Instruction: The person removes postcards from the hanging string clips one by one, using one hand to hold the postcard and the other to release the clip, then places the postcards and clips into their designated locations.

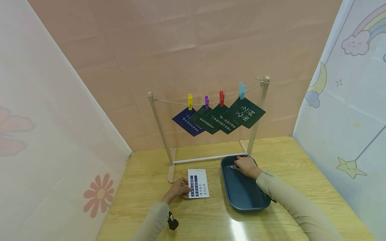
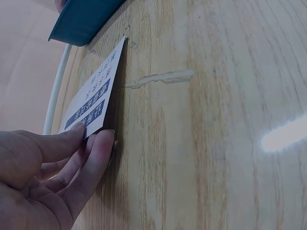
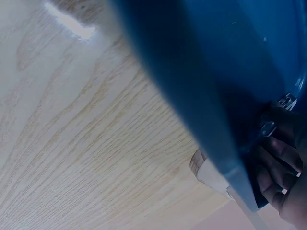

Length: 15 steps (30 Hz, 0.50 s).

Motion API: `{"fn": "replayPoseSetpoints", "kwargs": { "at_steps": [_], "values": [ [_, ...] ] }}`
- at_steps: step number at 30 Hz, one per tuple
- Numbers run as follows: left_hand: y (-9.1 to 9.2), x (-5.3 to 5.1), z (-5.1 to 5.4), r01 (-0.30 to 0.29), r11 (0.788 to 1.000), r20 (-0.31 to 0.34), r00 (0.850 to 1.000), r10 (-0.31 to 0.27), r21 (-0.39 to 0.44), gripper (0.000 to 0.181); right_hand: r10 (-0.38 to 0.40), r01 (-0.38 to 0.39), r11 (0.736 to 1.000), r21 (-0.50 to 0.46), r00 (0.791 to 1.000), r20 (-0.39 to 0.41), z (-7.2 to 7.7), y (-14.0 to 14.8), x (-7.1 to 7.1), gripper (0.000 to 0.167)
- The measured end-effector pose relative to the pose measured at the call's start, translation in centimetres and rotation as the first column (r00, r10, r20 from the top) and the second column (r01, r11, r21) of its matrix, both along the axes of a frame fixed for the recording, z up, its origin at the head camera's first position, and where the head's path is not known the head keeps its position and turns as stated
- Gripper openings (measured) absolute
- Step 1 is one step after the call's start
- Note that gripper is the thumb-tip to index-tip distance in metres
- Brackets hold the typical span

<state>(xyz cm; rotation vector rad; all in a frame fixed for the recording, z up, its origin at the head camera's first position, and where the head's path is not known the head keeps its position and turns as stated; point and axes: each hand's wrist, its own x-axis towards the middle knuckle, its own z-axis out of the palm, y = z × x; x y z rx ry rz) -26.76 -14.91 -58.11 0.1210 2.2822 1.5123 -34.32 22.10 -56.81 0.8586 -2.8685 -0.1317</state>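
My left hand pinches the left edge of a white card with printed characters, low over the table. In the left wrist view the thumb lies on top of the card and the fingers of the left hand are beneath its edge. Inside the far end of the dark blue tray, my right hand holds a small grey clip. The right wrist view shows the clip crossed by the fingers of the right hand, partly hidden in shadow.
Behind stands a wooden frame with a string; yellow, purple, red and light blue clips hold dark cards on it. Its white bar runs close behind the white card and tray.
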Motion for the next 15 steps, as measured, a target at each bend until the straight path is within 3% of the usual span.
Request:
{"fn": "replayPoseSetpoints", "kwargs": {
  "at_steps": [15],
  "values": [
    [-0.04,0.29,-0.08,0.002,1.000,0.012,1.000,-0.003,0.032,0.030,-0.011,0.012,1.000,-0.013,1.000,0.028,0.14,-0.13,0.29,0.018]
  ]
}}
